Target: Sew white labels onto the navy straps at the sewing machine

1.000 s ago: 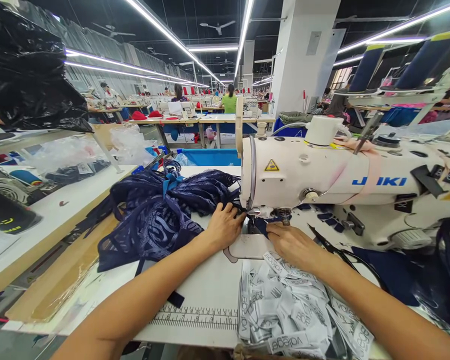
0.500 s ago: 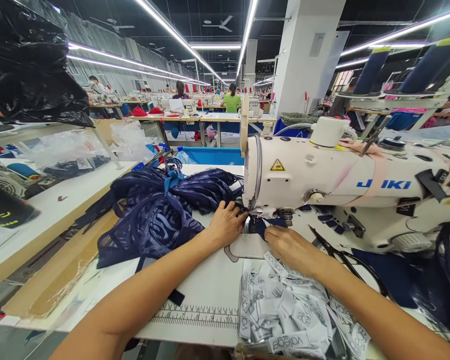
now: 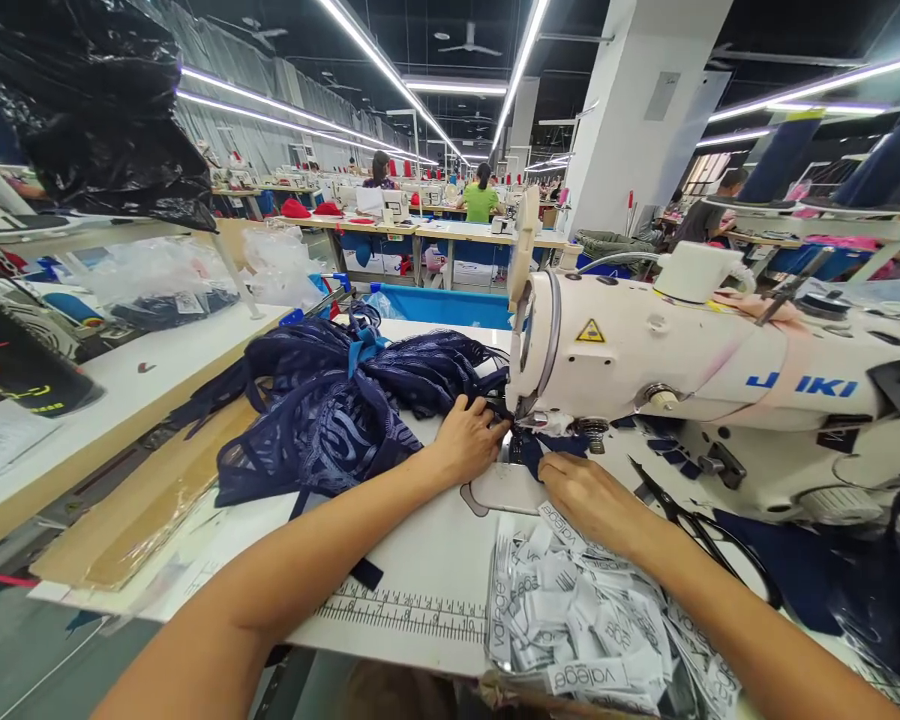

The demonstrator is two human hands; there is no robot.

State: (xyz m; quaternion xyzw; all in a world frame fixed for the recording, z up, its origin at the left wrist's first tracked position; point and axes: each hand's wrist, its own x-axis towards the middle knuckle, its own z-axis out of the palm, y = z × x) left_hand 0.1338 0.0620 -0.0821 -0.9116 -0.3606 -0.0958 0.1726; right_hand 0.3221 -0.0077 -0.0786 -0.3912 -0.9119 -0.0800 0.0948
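Observation:
Beside the needle area of a white sewing machine (image 3: pixel 630 345), my left hand (image 3: pixel 469 440) has bent fingers closed on the dark edge of a navy lace garment (image 3: pixel 330 430). The garments lie bunched to its left, tied with a blue strip (image 3: pixel 364 348). My right hand (image 3: pixel 581 490) pinches a piece of navy fabric (image 3: pixel 531 455) just right of the presser foot. Its fingertips partly hide the cloth. Below it, many printed white labels (image 3: pixel 585 610) fill a clear-sided box.
Black-handled scissors (image 3: pixel 694 525) lie right of my right hand, near dark fabric (image 3: pixel 780 565). A ruler scale (image 3: pixel 412 612) runs along the table's front edge. Brown cardboard (image 3: pixel 150 500) is at left, a black plastic bag (image 3: pixel 112 110) above. Co-workers sit at far tables.
The camera has turned slightly left, so the scene sits further right in view. Both hands stay at the needle area, with hardly any visible movement against the machine.

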